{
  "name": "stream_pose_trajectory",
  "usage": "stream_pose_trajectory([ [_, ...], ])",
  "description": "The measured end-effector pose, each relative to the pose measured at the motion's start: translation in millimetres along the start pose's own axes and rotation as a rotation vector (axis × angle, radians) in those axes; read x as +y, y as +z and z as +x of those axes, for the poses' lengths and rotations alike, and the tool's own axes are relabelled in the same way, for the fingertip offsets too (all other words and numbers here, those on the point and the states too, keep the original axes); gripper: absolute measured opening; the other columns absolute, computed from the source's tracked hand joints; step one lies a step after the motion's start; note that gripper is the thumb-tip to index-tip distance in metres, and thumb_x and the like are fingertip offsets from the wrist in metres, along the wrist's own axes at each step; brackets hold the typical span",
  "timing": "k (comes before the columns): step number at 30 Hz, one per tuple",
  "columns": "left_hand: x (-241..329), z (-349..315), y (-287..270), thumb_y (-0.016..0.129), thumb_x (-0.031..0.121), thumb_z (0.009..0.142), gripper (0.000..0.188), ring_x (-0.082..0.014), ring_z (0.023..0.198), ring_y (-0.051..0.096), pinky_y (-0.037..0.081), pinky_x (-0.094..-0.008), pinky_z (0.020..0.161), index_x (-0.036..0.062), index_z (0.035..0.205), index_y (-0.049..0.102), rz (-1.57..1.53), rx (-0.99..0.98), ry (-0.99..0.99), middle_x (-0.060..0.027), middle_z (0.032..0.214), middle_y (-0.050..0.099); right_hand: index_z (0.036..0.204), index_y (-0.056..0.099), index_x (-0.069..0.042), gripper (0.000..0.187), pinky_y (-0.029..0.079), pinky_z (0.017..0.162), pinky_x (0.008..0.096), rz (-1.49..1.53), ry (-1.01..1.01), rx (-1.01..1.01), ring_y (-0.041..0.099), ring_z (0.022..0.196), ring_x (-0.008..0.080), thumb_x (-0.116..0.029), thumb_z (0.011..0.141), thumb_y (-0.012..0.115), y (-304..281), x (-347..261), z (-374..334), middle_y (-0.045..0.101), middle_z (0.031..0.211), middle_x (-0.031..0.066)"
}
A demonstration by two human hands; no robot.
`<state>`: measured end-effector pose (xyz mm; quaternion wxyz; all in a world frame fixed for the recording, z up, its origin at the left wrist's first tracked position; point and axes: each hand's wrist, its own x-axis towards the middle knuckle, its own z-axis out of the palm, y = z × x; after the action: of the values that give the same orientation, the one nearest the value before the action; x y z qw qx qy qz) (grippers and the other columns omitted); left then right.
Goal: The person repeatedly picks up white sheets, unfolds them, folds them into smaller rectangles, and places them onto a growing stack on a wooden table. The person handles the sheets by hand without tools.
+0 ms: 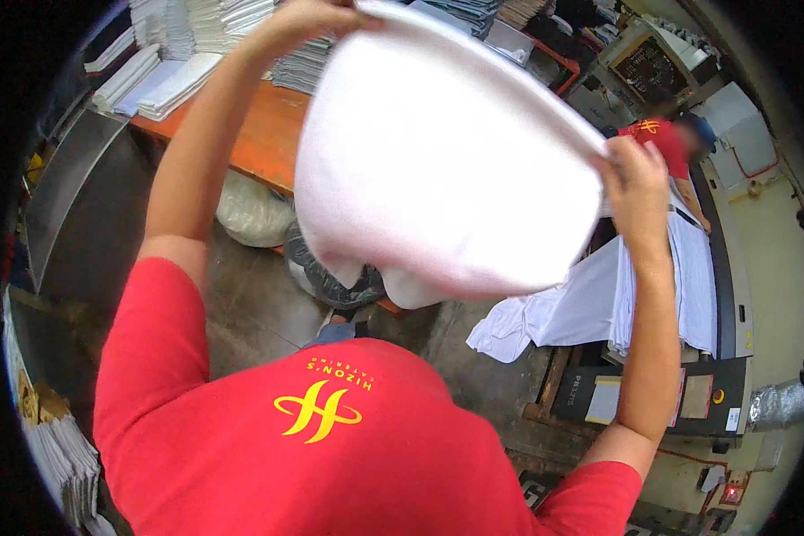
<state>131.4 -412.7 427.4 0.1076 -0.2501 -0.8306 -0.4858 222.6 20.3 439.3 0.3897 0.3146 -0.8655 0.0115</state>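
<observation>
A white cloth (447, 161) hangs spread between my two raised hands, its lower edge loose and slightly blurred. At the upper left, my left hand (317, 20) is closed on one top corner of it. My right hand (636, 174) grips the other end of the top edge, farther right and lower, with the fingers bent over the fabric. The cloth covers part of the orange table and the floor behind it.
Folded cloth stacks (174, 85) stand on an orange table (259, 152) ahead. Beneath are a pale bag (252, 213) and a black plastic bag (330, 277). At right, a co-worker (665, 143) leans over a long machine (732, 268) draped with white cloth (590, 304).
</observation>
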Motion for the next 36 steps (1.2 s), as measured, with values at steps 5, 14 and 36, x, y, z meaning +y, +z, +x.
stream_pose_trajectory([
  [5,-106.6,64.5,66.4,0.076,0.01,0.077,0.022,-0.0092,0.07,0.06,0.049,-0.0243,0.064,0.0047,0.097,0.07,-0.053,-0.101,-0.213,-0.0003,0.081,0.066,0.091,0.055,-0.007,0.01,0.038,0.1,0.0512,-0.013,0.091,-0.212,0.063,0.087,0.0298,-0.006,0.082,0.06,104.8,36.0,-18.7,0.063,0.084,0.01],
  [14,-182.2,224.8,114.5,0.079,0.012,0.071,0.028,-0.0123,0.062,0.063,0.051,-0.0266,0.06,0.0029,0.096,0.072,0.067,0.296,-0.154,-0.0054,0.077,0.07,0.094,0.058,-0.01,0.01,0.036,0.1,0.0537,-0.188,0.217,-0.171,0.064,0.091,0.0292,-0.011,0.084,0.06,226.2,160.4,61.4,0.067,0.089,0.0096],
  [36,-359.0,47.1,248.1,0.069,0.036,0.08,0.068,-0.0383,0.127,0.041,0.036,-0.0434,0.105,-0.0007,0.132,0.048,0.48,-0.188,-0.777,-0.0251,0.135,0.046,0.094,0.06,0.001,0.031,0.047,0.073,0.0374,0.577,1.504,-0.447,0.059,0.078,0.0236,-0.028,0.086,0.069,437.5,46.2,-173.3,0.063,0.085,0.0097],
])
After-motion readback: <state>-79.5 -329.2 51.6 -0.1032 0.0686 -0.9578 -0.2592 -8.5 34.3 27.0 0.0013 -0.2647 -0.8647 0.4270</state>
